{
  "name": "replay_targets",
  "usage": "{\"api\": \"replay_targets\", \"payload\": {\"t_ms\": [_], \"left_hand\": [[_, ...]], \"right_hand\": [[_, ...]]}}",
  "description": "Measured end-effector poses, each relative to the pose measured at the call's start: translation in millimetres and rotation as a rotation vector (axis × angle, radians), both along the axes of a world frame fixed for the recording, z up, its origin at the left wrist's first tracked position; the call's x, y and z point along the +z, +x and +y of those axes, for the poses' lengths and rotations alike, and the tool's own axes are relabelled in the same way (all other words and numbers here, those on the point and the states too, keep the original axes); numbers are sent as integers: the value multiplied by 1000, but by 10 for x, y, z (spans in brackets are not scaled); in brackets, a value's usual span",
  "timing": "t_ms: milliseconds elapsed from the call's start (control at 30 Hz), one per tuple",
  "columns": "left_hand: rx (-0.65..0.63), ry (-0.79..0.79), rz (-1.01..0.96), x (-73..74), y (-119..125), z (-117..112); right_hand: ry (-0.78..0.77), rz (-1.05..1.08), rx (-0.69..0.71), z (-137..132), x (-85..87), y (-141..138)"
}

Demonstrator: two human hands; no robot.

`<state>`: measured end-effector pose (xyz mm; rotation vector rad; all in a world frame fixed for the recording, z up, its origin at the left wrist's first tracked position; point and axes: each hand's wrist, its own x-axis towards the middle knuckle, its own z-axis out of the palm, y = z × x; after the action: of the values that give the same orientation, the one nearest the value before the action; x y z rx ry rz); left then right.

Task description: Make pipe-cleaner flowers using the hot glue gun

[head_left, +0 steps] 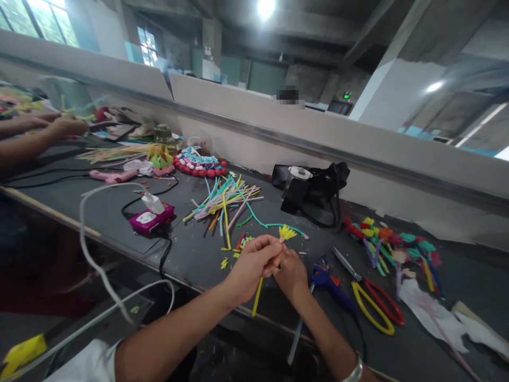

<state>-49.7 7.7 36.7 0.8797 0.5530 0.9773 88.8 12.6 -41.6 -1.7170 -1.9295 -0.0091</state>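
Near the front edge of the table, my left hand point(254, 261) and my right hand point(292, 273) meet, fingers pinched together around a small yellow pipe-cleaner flower point(287, 232). Its yellow petals fan out above my fingertips, and a yellow stem point(257, 298) slants down below my left hand. The fingers hide the flower's base. Small cut yellow pieces point(225, 263) lie left of my hands. Just to the right lies a blue glue gun point(334, 286) with a glue stick, beside scissors point(371, 297) with red and yellow handles.
Loose coloured pipe cleaners point(222, 204) lie ahead. A purple power socket point(153, 218) with a white plug and cables sits left, before a pink glue gun point(113, 176). A black bag point(314, 185) leans by the partition. Finished flowers point(393, 241) lie right. Another person's hands point(66, 124) work far left.
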Motion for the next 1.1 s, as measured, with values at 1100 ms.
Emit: {"api": "replay_targets", "payload": {"t_ms": [1100], "left_hand": [[-11, 96, 249, -157, 313, 8]], "right_hand": [[13, 683, -13, -579, 575, 351]]}}
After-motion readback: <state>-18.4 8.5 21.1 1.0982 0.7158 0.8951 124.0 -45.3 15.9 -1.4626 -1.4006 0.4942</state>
